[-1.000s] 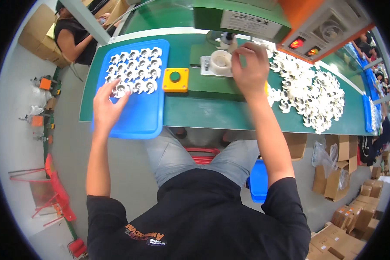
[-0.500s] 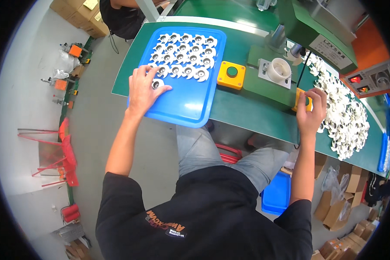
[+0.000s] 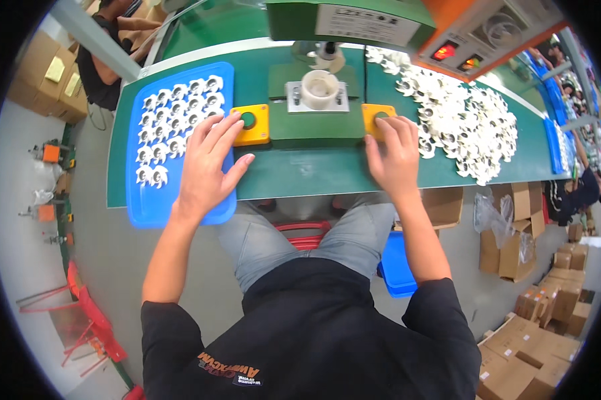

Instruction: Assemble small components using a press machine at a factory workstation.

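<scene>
My left hand (image 3: 209,162) is open, its fingers stretched out to the left yellow button box (image 3: 252,133), with the fingertips at the green button. Over the right yellow button box (image 3: 374,115), my right hand (image 3: 396,155) is open too, fingers resting near its button and holding nothing. Between the boxes stands a green press (image 3: 317,127) with a white ring-shaped holder (image 3: 319,91) on a metal plate. On the left, a blue tray (image 3: 152,212) carries rows of white bladed impellers (image 3: 159,176), partly covered by my left hand.
A large heap of loose white impellers (image 3: 477,127) lies right of the press on the green table (image 3: 300,175). Above hangs an orange control box (image 3: 494,33) with lit switches. Another person (image 3: 104,67) sits at far left; cardboard boxes (image 3: 514,233) stand on the floor at right.
My left hand has left the impeller on the tray and moved right to the left button box. My right hand stays at the right button box. The view has turned to the right.
</scene>
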The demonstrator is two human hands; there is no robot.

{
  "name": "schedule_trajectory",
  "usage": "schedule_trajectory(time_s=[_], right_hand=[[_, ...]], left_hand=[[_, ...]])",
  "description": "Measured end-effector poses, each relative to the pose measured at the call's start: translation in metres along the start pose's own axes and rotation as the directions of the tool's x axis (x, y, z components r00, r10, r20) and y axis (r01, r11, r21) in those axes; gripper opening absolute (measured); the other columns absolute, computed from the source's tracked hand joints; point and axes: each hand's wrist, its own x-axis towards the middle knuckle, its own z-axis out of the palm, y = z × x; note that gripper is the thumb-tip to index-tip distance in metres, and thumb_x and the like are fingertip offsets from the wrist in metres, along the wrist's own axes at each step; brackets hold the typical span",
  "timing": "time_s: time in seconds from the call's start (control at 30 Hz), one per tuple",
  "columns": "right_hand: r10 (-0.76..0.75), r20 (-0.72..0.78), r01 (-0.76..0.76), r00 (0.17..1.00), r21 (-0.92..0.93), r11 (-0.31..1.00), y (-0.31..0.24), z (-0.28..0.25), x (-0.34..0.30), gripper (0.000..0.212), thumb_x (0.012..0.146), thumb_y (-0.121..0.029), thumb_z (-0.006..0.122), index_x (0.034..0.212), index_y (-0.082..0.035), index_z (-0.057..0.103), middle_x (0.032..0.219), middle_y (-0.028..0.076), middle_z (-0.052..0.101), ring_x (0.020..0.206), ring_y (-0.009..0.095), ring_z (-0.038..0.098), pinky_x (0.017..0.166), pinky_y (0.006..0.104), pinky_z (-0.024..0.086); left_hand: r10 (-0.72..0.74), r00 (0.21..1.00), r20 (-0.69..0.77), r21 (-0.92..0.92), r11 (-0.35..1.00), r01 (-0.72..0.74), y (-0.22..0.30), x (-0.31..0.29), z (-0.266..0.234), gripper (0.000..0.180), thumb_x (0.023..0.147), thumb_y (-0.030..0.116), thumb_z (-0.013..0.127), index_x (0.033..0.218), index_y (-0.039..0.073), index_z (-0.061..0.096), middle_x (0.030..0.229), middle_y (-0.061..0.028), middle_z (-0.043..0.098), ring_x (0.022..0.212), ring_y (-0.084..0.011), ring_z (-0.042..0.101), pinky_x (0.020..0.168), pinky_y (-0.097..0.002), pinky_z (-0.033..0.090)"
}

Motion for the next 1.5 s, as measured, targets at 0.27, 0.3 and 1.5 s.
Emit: schedule_trajectory(time_s=[0.27, 0.3, 1.5], right_hand=[[0.089, 0.035, -0.088, 0.995, -0.016, 0.996, -0.005, -0.002, -0.001, 0.046, 0.078, -0.013, 0.081, 0.12, 0.002, 0.068, 0.111, 0.017, 0.067, 0.112, 0.043, 0.061, 0.099, 0.0499, 0.051], [0.094, 0.035, -0.094, 0.995, -0.008, 0.996, -0.006, -0.002, -0.001, 0.044, 0.078, -0.014, 0.082, 0.117, 0.001, 0.069, 0.11, 0.017, 0.068, 0.113, 0.042, 0.062, 0.099, 0.0495, 0.051], [0.543, -0.19, -0.539, 0.818, 0.075, 0.839, 0.049, -0.047, -0.057, 0.039, 0.08, -0.011, 0.087, 0.113, -0.002, 0.068, 0.117, 0.014, 0.065, 0.109, 0.029, 0.063, 0.094, 0.039, 0.052]], left_hand=[[-0.07, 0.997, 0.016, 0.063, 0.996, 0.069, 0.008, 0.007, 0.017, 0.05, 0.085, 0.011, 0.079, 0.132, 0.001, 0.067, 0.119, -0.0145, 0.072, 0.109, -0.0365, 0.059, 0.099, -0.0455, 0.049], [-0.075, 0.997, 0.014, 0.07, 0.995, 0.074, 0.01, 0.008, 0.017, 0.05, 0.085, 0.011, 0.078, 0.132, 0.001, 0.067, 0.118, -0.0146, 0.072, 0.11, -0.0365, 0.059, 0.099, -0.0455, 0.049], [-0.431, 0.894, -0.124, -0.569, 0.769, 0.292, 0.056, 0.14, 0.064, 0.062, 0.081, 0.039, 0.087, 0.126, -0.001, 0.069, 0.108, -0.0116, 0.075, 0.093, -0.0223, 0.069, 0.081, -0.0369, 0.056]])
